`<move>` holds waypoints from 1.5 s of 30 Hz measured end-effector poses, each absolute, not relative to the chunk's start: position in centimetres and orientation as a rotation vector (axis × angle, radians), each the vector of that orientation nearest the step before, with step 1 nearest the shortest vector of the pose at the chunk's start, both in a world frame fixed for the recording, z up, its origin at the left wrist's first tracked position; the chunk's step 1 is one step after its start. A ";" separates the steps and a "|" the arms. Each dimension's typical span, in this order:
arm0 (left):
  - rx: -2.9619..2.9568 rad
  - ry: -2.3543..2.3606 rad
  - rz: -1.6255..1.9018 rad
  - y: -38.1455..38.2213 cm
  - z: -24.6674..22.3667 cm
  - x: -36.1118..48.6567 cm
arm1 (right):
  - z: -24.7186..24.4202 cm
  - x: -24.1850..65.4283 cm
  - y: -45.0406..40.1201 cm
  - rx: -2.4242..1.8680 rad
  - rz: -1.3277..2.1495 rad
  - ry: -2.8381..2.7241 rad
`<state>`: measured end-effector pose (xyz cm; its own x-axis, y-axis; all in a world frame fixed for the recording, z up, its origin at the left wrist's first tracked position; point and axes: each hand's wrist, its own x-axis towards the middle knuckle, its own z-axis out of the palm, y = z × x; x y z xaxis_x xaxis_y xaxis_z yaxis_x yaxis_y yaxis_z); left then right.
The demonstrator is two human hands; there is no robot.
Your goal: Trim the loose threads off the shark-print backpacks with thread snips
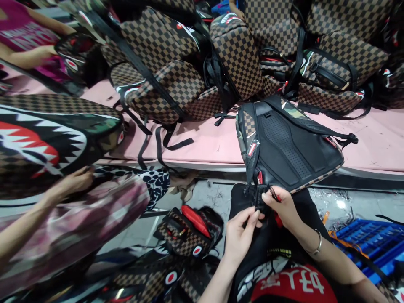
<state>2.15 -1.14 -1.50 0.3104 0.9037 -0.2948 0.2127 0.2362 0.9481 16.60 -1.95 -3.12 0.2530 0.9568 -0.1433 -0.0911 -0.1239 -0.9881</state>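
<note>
At the near edge of the pink tabletop [208, 147]: one black-backed backpack [285, 141], back panel up, near side overhanging toward the person's lap. Black strap [256, 194] hangs off its near-left corner.

Left hand [243, 231]: thumb and fingertips pinched together on the strap's lower end. Right hand [284, 208]: curled almost fully around a slim dark tool [275, 194] (too small to tell the type), just beside the left fingertips; can't tell if its thumb touches the strap. Metal bangle [319, 242] on that wrist.

Behind the backpack, checked bags [167, 88] piled along the tabletop. Off to the left, a co-worker's hand [75, 182] is at the lower edge of a shark-mouth bag [41, 143]; farther back, someone in a magenta shirt [30, 35] has a dark bag [78, 54].

Blue crate [372, 244] low on the right. Red-lined bag [181, 240] low, left of the person's knees.
</note>
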 end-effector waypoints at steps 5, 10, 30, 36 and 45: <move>1.124 1.184 0.735 -0.6 -1.8 1.9 | -3.1 17.0 -2.4 -1.441 0.993 -1.002; 1.089 1.199 0.776 0.0 -1.9 1.8 | -3.2 18.2 -3.0 -1.453 0.494 -1.497; 1.142 0.964 0.753 1.0 -1.8 -1.1 | -3.3 18.5 -3.5 -1.203 0.645 -1.409; 1.012 0.803 1.016 6.8 -2.5 -1.9 | -3.3 19.4 -3.6 -1.300 0.841 -1.062; 1.175 1.140 0.891 16.3 -5.6 7.6 | -3.9 19.6 -2.1 -1.414 0.900 -0.953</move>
<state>7.62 16.28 -5.56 0.2228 0.9547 -0.1973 0.0393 0.1934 0.9803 19.59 -2.14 -3.93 0.3761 0.9266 0.0007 0.0516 -0.0201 -0.9985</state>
